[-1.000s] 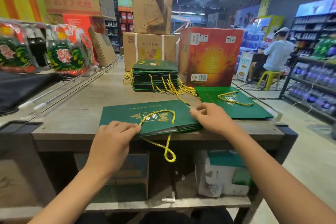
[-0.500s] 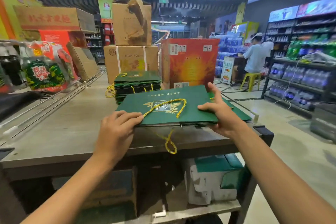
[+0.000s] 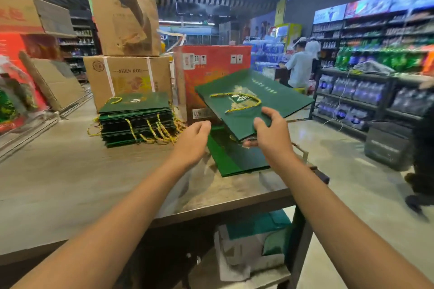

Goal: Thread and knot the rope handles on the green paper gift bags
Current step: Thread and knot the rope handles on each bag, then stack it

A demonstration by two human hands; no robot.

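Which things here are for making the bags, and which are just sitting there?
For the job:
- held bag in the right hand
- its yellow rope
- bag stack
- flat bag on the table
- left hand, empty

Just sitting there:
- brown boxes
- red box
- shop shelves

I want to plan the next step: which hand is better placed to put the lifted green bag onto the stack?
Right hand: it grips the lifted bag. The left hand is open and empty, nearer the stack.
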